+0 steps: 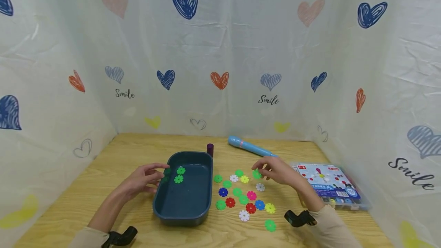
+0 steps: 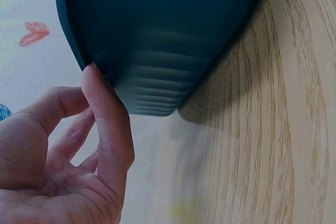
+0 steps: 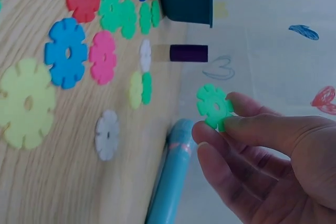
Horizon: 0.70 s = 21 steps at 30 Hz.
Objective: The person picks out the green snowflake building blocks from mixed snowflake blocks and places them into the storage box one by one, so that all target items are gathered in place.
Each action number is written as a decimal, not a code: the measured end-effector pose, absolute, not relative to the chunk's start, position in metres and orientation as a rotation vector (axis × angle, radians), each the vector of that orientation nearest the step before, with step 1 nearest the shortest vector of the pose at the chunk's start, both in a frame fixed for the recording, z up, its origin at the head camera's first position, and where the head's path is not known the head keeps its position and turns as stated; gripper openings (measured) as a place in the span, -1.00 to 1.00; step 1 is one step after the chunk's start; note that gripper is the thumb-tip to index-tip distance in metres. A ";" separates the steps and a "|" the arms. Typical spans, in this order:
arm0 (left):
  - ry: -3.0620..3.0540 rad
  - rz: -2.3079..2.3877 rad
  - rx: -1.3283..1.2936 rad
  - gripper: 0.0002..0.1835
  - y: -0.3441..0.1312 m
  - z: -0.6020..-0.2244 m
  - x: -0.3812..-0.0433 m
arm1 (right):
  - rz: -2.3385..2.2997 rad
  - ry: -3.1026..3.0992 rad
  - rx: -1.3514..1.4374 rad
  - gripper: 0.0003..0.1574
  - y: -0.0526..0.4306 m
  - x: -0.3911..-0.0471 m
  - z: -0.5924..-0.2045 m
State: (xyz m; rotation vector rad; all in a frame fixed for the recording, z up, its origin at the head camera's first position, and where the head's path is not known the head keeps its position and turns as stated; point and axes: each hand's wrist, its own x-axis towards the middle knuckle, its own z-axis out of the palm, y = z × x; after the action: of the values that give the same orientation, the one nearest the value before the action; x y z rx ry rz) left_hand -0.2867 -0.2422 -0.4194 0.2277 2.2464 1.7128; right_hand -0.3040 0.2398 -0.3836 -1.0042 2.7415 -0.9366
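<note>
My left hand point(image 1: 142, 179) is at the left side of a dark teal plastic tub point(image 1: 182, 217), its fingers spread and loosely bent. In the left wrist view a fingertip point(image 2: 91, 68) meets the tub's rim. Two green snowflake discs point(image 1: 180, 175) lie inside the tub. Above the right part of the table, my right hand point(image 1: 277, 170) pinches another green snowflake disc point(image 3: 214, 106) between thumb and fingertips. Below that hand, several notched discs in green, red, yellow, white, pink and blue lie scattered, among them a pink one point(image 1: 252, 195) and a white one point(image 1: 260, 187).
Behind the tub stands a small dark purple cylinder point(image 1: 210, 149). A light blue microphone-shaped stick point(image 1: 251, 147) lies at the back. On the right, a clear box of toy parts with a printed label point(image 1: 327, 181) sits beside my right forearm. A curtain with hearts point(image 1: 220, 49) encloses the wooden table.
</note>
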 end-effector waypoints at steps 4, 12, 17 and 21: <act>2.244 1.711 0.221 -0.46 -0.243 -0.417 -0.286 | -0.932 2.723 -1.015 -0.72 0.227 -0.307 -0.378; 2.234 1.711 0.240 -0.46 -0.244 -0.417 -0.286 | -0.883 2.736 -1.082 -0.73 0.197 -0.309 -0.368; 2.221 1.711 0.244 -0.46 -0.244 -0.420 -0.286 | -0.863 2.731 -1.157 -0.74 0.174 -0.311 -0.362; 2.226 1.714 0.251 -0.47 -0.242 -0.419 -0.287 | -0.834 2.743 -1.225 -0.74 0.160 -0.312 -0.358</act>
State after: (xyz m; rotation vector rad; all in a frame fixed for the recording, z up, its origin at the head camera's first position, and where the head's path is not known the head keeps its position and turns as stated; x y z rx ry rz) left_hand -0.2872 -0.2424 -0.4193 0.2510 2.2259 1.7144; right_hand -0.3120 0.1598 -0.3579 -1.2246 2.7428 -0.8337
